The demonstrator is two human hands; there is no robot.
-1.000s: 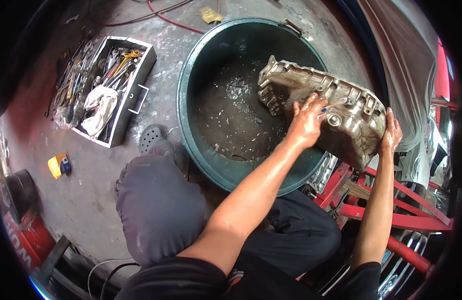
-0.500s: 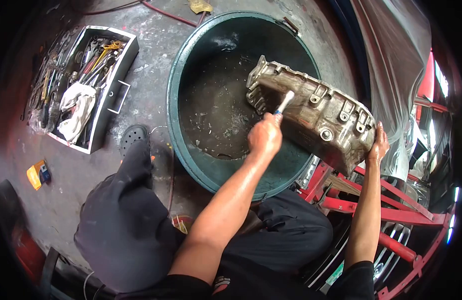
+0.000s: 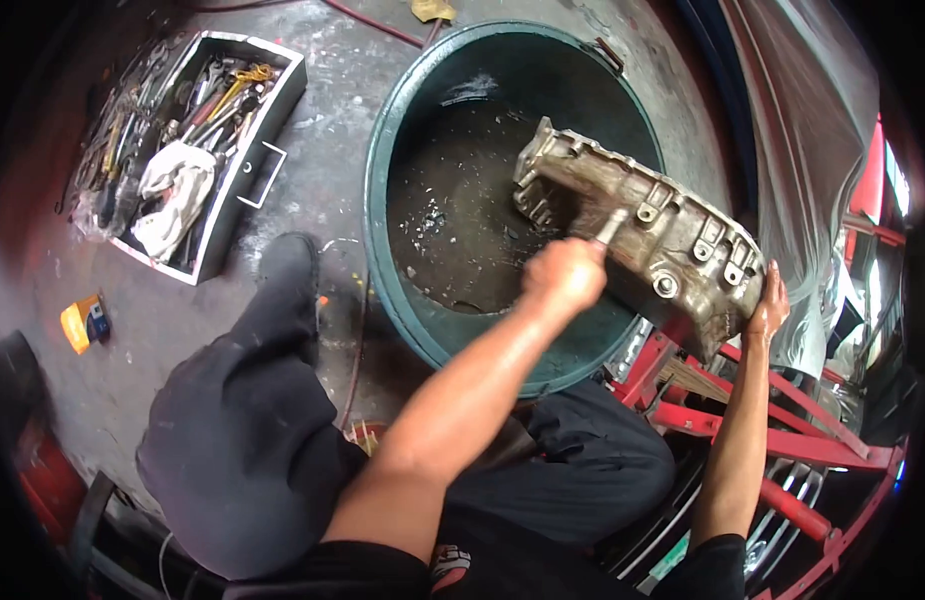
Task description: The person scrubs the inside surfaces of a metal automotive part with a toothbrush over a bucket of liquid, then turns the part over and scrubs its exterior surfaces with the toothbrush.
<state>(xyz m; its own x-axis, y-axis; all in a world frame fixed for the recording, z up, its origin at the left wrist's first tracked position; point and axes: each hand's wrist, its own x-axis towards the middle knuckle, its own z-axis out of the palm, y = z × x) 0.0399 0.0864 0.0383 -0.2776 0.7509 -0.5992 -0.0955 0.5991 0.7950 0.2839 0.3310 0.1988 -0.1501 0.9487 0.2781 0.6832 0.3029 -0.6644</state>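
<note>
My left hand (image 3: 567, 275) is wrapped around the handle of a small brush (image 3: 611, 228), blurred by motion, its pale head against the side of a metal engine oil pan (image 3: 672, 225). The oil pan is tilted over the right side of a large green tub (image 3: 377, 190), its grimy brown wall towards me and its bolt tabs showing. On the pan's right end, my right hand (image 3: 769, 308) grips the edge, thumb and fingers partly hidden behind the metal. Dark, murky liquid with light specks lies in the bottom of the tub.
A white-edged drawer (image 3: 252, 130) full of hand tools and a white rag (image 3: 172, 200) lies at left. A yellow-and-blue box (image 3: 85, 323) is on the floor. Red metal framework (image 3: 782, 440) stands at right, near plastic sheeting (image 3: 812, 130). A hose (image 3: 377, 30) runs behind the tub.
The view has shifted, so most things sit further right. My left hand has moved the brush along the oil pan's wall to the right and slightly down. My right hand keeps its hold.
</note>
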